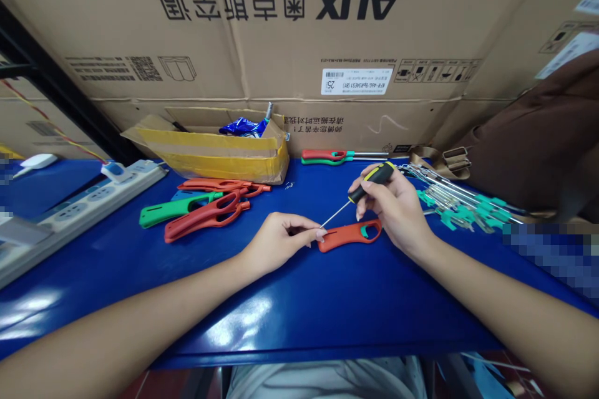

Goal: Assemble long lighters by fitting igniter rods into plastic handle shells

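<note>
My right hand [397, 206] grips the black and yellow handle of a screwdriver [373, 182], its thin shaft slanting down to the left. The shaft's tip meets the pinched fingertips of my left hand [285, 238]; whatever lies between them is too small or hidden to make out. Right beside those fingertips lies an orange lighter handle [340, 236] on the blue table, with a slot along its body, a loop at its right end and a green trigger inside the loop.
Red and green lighter handles [201, 215] lie left, before a yellow-taped cardboard box [224, 153]. A red and green lighter with metal rods [327, 156] lies behind. Metal rods with green parts [468, 202] are piled right, near a brown bag [538, 131]. A power strip [88, 206] runs along the left.
</note>
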### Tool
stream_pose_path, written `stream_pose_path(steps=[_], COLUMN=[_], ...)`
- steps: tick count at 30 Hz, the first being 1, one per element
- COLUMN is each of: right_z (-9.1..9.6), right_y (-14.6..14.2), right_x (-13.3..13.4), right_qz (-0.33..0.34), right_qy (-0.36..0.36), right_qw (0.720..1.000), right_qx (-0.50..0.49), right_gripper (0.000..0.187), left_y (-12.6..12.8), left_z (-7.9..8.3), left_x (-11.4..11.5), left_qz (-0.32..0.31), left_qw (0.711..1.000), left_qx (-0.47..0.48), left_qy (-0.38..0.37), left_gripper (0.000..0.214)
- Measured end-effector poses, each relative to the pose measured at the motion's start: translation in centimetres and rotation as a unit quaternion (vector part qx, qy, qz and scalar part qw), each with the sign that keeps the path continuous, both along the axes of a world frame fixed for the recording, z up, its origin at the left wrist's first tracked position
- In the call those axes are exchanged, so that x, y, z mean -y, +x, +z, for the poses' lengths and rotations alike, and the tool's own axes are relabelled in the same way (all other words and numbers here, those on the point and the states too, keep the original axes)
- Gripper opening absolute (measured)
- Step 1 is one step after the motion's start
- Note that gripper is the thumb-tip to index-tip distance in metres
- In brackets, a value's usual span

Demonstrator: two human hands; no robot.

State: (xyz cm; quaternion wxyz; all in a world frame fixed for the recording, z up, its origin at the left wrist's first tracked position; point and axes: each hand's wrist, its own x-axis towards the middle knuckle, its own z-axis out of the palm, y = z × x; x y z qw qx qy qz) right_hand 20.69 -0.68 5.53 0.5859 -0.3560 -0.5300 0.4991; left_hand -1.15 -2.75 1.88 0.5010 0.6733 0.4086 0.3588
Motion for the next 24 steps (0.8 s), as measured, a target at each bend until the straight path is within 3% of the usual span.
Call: stream_pose_path(steps=[7,11,16,24], right_z=[1.0,1.3,1.6,2.1], right_y=[0.7,1.0,1.3,1.2], right_x=[2.1,2.9,3.3,3.8], right_qz=[0.085,0.105,0.133,0.165], right_qy=[0.166,0.187,0.186,0.201], right_qw=[0.977,0.965,0.958,0.946], right_qx=[0.106,0.148,0.173,0.195], right_gripper=[0.015,0.016,0.021,0.026], left_y=[0.0,0.0,-0.1,0.0], left_z=[0.4,0.4,0.3,0.6], left_x=[0.3,0.6,0.8,0.7], left_qz=[-0.008,-0.043,-0.111,-0.134], left_qw=[0.997,0.986,0.952,0.945], left_qx=[-0.038,-0.055,-0.055,-0.068], left_qy=[0.061,0.152,0.280,0.292], left_gripper=[0.012,0.013,0.008,0.006])
